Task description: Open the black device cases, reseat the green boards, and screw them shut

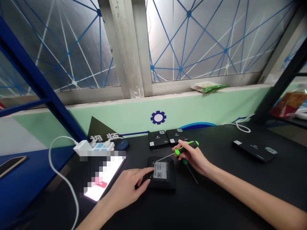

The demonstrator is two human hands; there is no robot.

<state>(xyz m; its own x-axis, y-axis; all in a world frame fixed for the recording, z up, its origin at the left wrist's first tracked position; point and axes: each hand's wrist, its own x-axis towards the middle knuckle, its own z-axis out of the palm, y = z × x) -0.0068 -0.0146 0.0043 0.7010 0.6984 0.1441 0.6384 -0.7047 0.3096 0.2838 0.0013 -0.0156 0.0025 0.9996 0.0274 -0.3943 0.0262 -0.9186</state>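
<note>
A small black box (165, 179) with a white label lies upside down on the black table (216, 198). My left hand (128, 188) rests on its left edge, forefinger stretched onto the top, thumb against the side. My right hand (192, 156) is closed on a green-handled screwdriver (185, 147), whose thin shaft slants down-left to the box's near-left corner by the label. A second thin tool with a green knob (190, 171) lies under my right hand on the table.
Two more black boxes (168, 138) sit behind, and a flat black one (254, 150) at the right. A lit phone (103, 179), a white power strip (94, 147) with cable, and a dark round object (122, 144) lie at the left. Another phone (11, 164) lies on the blue surface.
</note>
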